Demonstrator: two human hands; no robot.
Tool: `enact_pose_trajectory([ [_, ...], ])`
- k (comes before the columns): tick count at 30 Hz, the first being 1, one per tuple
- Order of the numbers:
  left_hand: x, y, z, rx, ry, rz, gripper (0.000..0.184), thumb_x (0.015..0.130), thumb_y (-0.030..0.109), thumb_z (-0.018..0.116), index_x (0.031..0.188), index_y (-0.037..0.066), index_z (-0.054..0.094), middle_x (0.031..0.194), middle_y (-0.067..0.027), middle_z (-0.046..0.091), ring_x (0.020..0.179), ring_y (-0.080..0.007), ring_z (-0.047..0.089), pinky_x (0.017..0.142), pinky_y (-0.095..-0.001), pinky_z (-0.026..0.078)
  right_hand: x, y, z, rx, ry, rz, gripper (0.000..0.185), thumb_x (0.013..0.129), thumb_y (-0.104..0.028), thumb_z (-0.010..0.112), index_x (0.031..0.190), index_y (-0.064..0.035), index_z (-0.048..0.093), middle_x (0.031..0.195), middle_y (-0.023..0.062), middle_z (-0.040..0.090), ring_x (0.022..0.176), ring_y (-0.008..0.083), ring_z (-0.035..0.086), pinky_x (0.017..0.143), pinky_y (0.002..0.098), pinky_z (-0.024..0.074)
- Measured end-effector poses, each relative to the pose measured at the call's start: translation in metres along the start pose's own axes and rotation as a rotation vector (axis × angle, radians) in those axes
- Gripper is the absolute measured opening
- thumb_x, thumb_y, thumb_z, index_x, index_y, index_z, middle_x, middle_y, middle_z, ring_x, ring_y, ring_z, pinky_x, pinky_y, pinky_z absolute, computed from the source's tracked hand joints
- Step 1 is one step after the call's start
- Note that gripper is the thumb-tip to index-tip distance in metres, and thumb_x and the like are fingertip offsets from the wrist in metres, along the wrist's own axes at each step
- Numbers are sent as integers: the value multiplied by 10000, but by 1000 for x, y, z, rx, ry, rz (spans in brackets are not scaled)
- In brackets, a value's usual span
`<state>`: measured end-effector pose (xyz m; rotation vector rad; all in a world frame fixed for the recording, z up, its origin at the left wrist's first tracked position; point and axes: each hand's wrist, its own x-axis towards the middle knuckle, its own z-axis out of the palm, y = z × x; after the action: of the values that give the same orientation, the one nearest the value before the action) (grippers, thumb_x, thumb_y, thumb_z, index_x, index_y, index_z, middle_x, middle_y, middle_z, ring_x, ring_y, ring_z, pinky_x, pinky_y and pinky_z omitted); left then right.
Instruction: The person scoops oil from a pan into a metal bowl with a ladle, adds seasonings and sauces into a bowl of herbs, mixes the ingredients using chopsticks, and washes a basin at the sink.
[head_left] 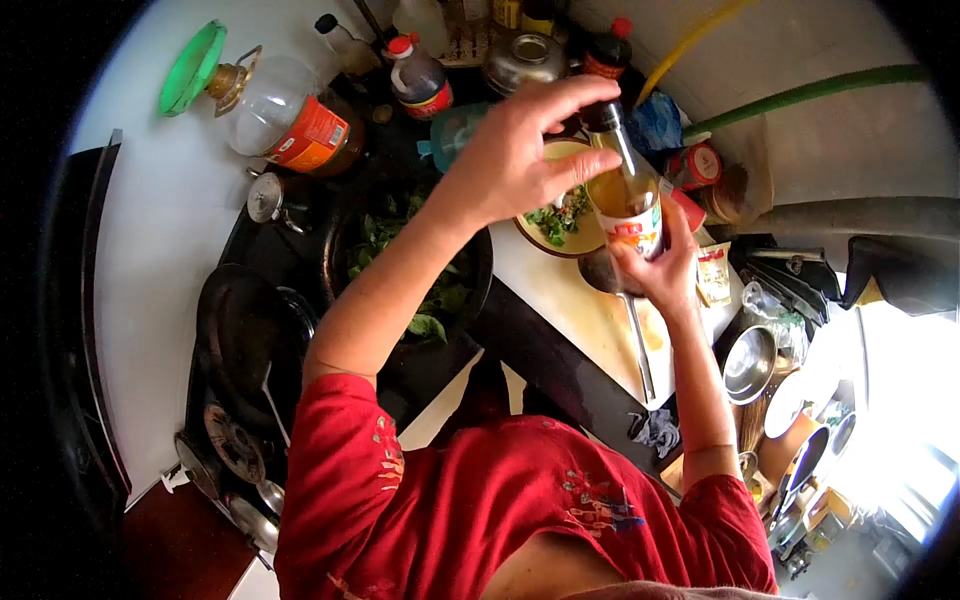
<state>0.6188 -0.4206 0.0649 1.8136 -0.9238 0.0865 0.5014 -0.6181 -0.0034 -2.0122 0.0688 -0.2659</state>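
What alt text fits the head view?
A person's right hand holds a clear bottle by its labelled body, left hand at its dark cap. Below are a cutting board, a bowl of chopped greens and a ladle; a dark pan of leafy greens sits left.

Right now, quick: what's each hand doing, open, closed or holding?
Left hand: thumb and fingers apart at the black cap; grip can't be told.
Right hand: closed around the bottle.

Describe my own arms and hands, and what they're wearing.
Both arms come out of short red sleeves of a top with small multicoloured motifs. The forearms are uncovered. The left hand and right hand are human and bare, without gloves.
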Motion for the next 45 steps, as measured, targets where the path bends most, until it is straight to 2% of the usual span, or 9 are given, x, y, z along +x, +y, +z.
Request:
enact_pose_trajectory([
  [2, 11, 11, -22, 83, 118, 104, 392, 750, 235, 714, 1092, 106, 573, 969, 2, 607, 712, -70, 513, 575, -208, 414, 18, -16, 8, -144, 60, -110, 707, 582, -218, 820, 1157, 1, 472, 1012, 180, 588, 910, 233, 601, 812, 333, 482],
  [5, 15, 32, -46, 190, 96, 87, 338, 715, 123, 735, 1012, 74, 581, 883, 2, 585, 605, -62, 484, 460, -176, 367, 48, -42, 22, -224, 113, -276, 749, 567, -161, 826, 1198, -42, 440, 1077, 164, 547, 980, 298, 568, 822, 360, 476],
  [9, 24, 36, -79, 389, 145, 302, 302, 669, 98, 754, 901, 28, 574, 896, -76, 587, 849, -218, 574, 757, -299, 454, 107, -52, 42, -432, 256, -546, 800, 608, -263, 795, 1274, -95, 385, 1222, 154, 468, 1145, 344, 440, 957, 456, 327],
  [11, 43, 25, -88, 559, 196, 410, 265, 704, 128, 728, 897, 52, 561, 898, -88, 568, 794, -255, 579, 699, -331, 471, 124, -65, 48, -476, 309, -575, 844, 639, -251, 773, 1332, -99, 317, 1328, 182, 357, 1179, 379, 396, 964, 458, 331],
  [21, 106, -67, -95, 784, 189, -76, 209, 761, 58, 645, 861, 28, 465, 896, -159, 459, 811, -367, 498, 692, -440, 411, 32, 18, 22, -180, 84, -59, 624, 738, -144, 689, 1285, -59, 401, 1354, 175, 323, 1158, 325, 436, 922, 387, 417],
  [24, 114, -85, -93, 855, 186, -3, 184, 804, 87, 632, 906, 22, 493, 902, -113, 525, 810, -286, 542, 696, -375, 435, -8, 46, 11, -127, 68, 110, 568, 764, -133, 673, 1271, -60, 426, 1364, 129, 326, 1102, 249, 490, 883, 358, 440],
  [25, 117, -127, -102, 997, 259, 318, 246, 765, 200, 678, 946, 82, 561, 1033, -104, 568, 915, -284, 580, 759, -377, 462, -19, 55, 7, -88, 79, 149, 555, 759, -135, 676, 1253, -46, 439, 1351, 133, 343, 1105, 249, 489, 889, 357, 435],
  [36, 127, -213, -77, 1035, 53, -47, 214, 785, 142, 632, 973, 96, 540, 990, -113, 519, 812, -329, 586, 671, -449, 485, -91, 71, -15, 60, 93, 430, 398, 804, -154, 647, 1159, -25, 522, 1316, 90, 403, 975, 195, 552, 807, 326, 449],
  [45, 155, -270, -80, 901, 70, -416, 589, 804, 112, 576, 1347, 209, 368, 1266, -163, 464, 996, -358, 553, 816, -464, 481, -102, 64, -7, 116, 51, 527, 409, 833, -149, 621, 1185, 14, 491, 1326, 114, 396, 1006, 208, 564, 817, 315, 480],
])
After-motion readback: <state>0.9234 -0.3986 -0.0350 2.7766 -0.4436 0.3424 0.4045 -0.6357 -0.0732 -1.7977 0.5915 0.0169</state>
